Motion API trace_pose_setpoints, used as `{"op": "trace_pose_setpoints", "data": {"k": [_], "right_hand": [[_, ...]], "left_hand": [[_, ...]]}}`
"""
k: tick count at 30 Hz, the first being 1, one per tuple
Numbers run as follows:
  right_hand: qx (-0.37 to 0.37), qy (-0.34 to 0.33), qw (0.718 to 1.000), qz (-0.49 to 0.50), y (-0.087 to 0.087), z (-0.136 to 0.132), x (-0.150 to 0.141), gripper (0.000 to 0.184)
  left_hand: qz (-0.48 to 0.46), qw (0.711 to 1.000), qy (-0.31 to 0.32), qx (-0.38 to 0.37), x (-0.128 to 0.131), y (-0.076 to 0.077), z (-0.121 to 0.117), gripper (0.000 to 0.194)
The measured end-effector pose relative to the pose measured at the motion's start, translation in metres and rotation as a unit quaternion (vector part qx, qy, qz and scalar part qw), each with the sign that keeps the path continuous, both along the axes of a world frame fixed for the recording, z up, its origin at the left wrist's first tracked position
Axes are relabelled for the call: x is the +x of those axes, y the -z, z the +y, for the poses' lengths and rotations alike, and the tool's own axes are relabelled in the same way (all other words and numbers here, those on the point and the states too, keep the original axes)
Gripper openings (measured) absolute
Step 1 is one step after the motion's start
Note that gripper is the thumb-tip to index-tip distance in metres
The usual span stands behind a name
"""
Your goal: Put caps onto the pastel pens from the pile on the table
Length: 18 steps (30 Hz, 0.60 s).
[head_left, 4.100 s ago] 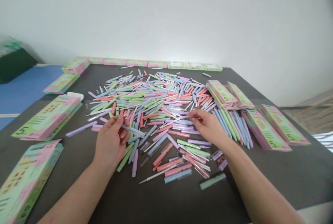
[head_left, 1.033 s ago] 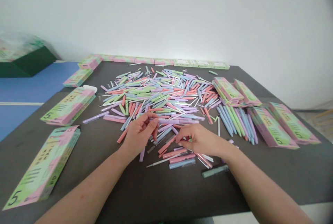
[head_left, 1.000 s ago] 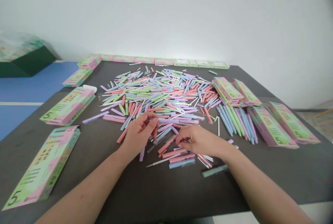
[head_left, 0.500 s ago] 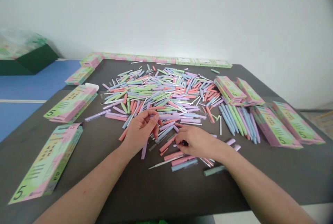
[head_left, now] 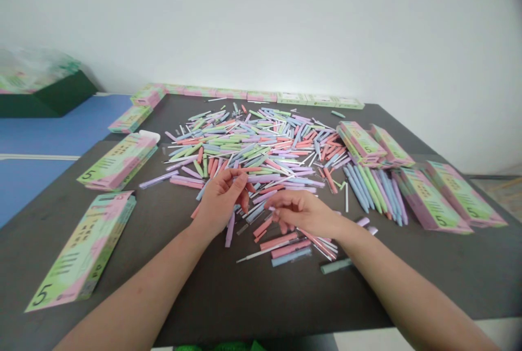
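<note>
Soft, even light, brightest on the wall [head_left: 261, 68] near 12 o'clock, leaves faint shadows on the bench [head_left: 244, 307]. The view darkens at 2 o'clock; the box [head_left: 81, 250] at 8 o'clock looks stretched, the far pens [head_left: 269, 132] slightly soft.

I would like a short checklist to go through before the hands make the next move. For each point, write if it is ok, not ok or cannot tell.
1. Hands apart from each other: ok; a gap shows between the left hand and the right hand.
2. Left fingers free: cannot tell; they are curled and hide what may be inside.
3. Right grip secure: cannot tell; a small pale piece shows at the fingertips.
4. Row of pens at the right lying side by side: ok.
5. Pile of pens sorted by colour: not ok; colours are mixed.
6. All boxes shut: not ok; one box at the left shows a white flap sticking out.
</note>
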State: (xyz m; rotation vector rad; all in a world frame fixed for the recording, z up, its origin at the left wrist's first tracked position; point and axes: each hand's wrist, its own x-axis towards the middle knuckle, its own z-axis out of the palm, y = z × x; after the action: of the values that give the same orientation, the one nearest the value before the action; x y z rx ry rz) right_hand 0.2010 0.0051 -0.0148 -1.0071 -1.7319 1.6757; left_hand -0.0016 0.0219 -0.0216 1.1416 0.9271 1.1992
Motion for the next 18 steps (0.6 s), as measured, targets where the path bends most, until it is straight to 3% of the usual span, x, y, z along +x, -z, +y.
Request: {"op": "trace_pose_setpoints", "data": {"k": [4,9,13,18], "right_hand": [[-0.09,-0.014,0.996,0.025,-0.002,0.0,-0.016,0.018],[-0.248,-0.012,0.951,0.186,-0.01,-0.007,-0.021,0.026],[-0.258,0.001,0.935,0.245,-0.016,-0.018,-0.02,0.033],[-0.213,0.007,0.942,0.26,-0.018,-0.023,-0.019,0.03]], "left_hand": [[-0.015,1.0,-0.014,-0.001,-0.001,0.0,0.002,0.028],[-0.039,0.999,-0.031,-0.005,0.0,-0.005,0.003,0.03],[-0.046,0.999,-0.028,-0.004,0.0,-0.007,0.002,0.031],[-0.067,0.998,-0.013,0.003,0.0,-0.006,0.001,0.029]]}}
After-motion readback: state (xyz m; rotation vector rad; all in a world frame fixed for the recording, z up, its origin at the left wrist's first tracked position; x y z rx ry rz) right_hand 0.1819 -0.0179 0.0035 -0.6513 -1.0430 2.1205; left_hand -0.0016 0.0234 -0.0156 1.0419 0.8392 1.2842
